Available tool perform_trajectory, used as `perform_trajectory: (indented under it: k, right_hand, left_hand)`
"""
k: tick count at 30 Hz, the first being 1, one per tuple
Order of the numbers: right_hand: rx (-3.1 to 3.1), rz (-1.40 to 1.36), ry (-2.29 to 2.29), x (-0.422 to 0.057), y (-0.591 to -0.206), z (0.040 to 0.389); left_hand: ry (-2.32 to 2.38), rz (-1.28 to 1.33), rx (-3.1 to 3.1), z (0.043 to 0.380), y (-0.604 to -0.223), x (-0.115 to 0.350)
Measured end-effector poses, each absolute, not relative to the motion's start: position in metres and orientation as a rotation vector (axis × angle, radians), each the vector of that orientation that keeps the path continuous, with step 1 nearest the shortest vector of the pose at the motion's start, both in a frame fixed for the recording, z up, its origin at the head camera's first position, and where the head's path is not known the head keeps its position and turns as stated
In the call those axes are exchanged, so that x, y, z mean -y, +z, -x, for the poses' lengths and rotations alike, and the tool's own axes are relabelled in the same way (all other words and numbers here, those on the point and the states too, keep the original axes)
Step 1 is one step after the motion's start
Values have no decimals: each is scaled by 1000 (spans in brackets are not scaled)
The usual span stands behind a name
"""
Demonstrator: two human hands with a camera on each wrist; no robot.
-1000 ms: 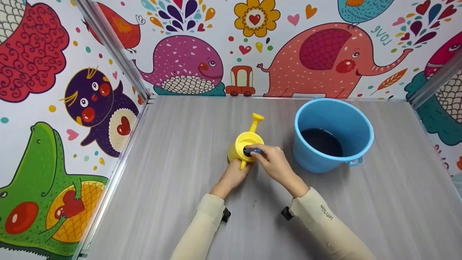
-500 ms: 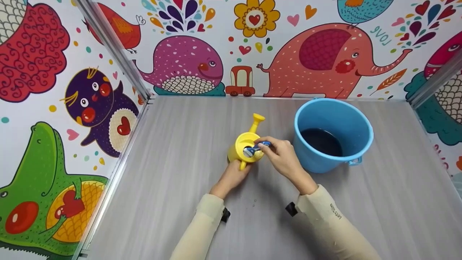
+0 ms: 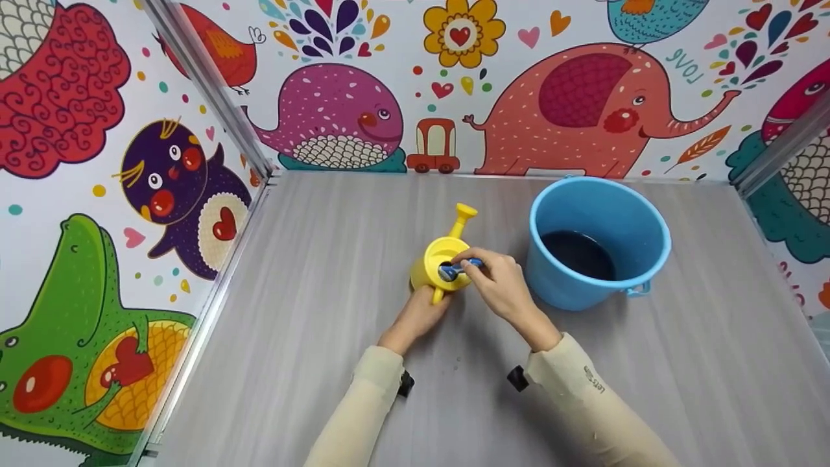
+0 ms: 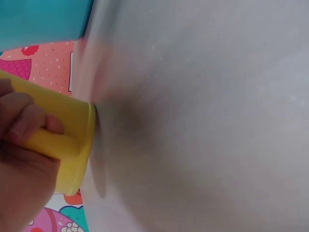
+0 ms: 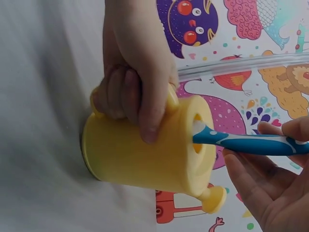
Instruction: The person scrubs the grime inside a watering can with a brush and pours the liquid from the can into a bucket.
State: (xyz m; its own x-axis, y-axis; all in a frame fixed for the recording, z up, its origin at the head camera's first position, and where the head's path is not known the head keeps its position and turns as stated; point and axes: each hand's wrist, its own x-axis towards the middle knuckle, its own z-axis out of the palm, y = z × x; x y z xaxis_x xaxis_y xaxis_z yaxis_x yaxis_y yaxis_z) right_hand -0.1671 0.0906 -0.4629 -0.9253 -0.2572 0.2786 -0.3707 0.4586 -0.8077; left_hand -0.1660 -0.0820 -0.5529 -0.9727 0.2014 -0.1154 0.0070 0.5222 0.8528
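Note:
A small yellow watering can (image 3: 425, 266) stands on the table, its spout pointing to the back. My left hand (image 3: 421, 314) grips its handle (image 4: 53, 144), fingers wrapped round it, as the right wrist view shows. My right hand (image 3: 502, 285) pinches a blue and white toothbrush (image 5: 256, 143) by its handle between thumb and fingers. The toothbrush slants down, its head in the round opening (image 5: 198, 145) on top of the can. Most of the bristles are hidden by the rim there.
A large light blue bucket (image 3: 538, 259) with dark liquid (image 3: 577, 254) at its bottom stands right of the can, close to my right hand. Printed wall panels (image 3: 363, 39) border the grey table (image 3: 311, 259) at the back and left. Small drops (image 3: 457, 363) lie in front.
My right hand drew the toothbrush up and right, baring its bristles above the opening, then moved slightly back left and down into it. The left hand and can stay in place.

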Motion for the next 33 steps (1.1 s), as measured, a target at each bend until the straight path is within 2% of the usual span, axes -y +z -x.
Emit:
perform_trajectory:
  k: [11, 18, 26, 33]
  right_hand:
    - [2723, -547, 1369, -79, -472, 163]
    - [2739, -564, 1471, -81, -467, 164]
    - [2663, -558, 1713, -92, -460, 167]
    - [2540, -372, 2148, -105, -455, 171]
  left_hand:
    - [1453, -260, -2548, 167, -555, 81]
    - [1479, -248, -2531, 167, -554, 83]
    - [1541, -219, -2525, 168, -553, 85]
    - [1548, -193, -2515, 169, -556, 85]
